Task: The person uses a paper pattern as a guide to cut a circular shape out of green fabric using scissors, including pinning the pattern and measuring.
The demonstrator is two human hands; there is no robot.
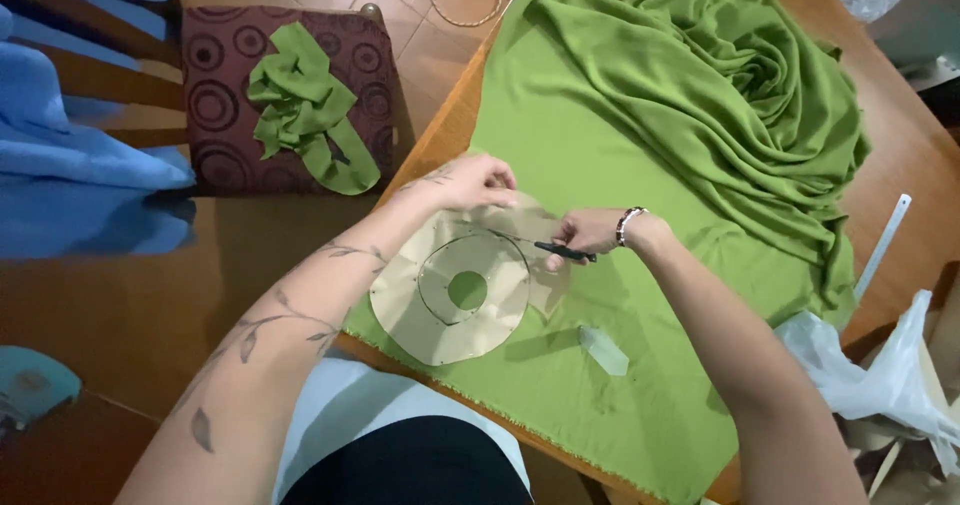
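A beige round paper pattern (450, 295) with a hole in its middle lies on green fabric (620, 165) spread over a wooden table. My left hand (480, 180) presses flat on the pattern's far edge. Just right of the pattern, my right hand (585, 233) grips a thin dark marking tool (562, 252), its tip pointing left at the pattern's rim. That wrist wears a beaded bracelet (628, 223).
Bunched green fabric covers the far right of the table (900, 145). A small whitish block (604, 350) lies on the cloth near me. A ruler (884, 245) and plastic bags (880, 375) sit at right. Green scraps (305, 105) rest on a patterned chair at left.
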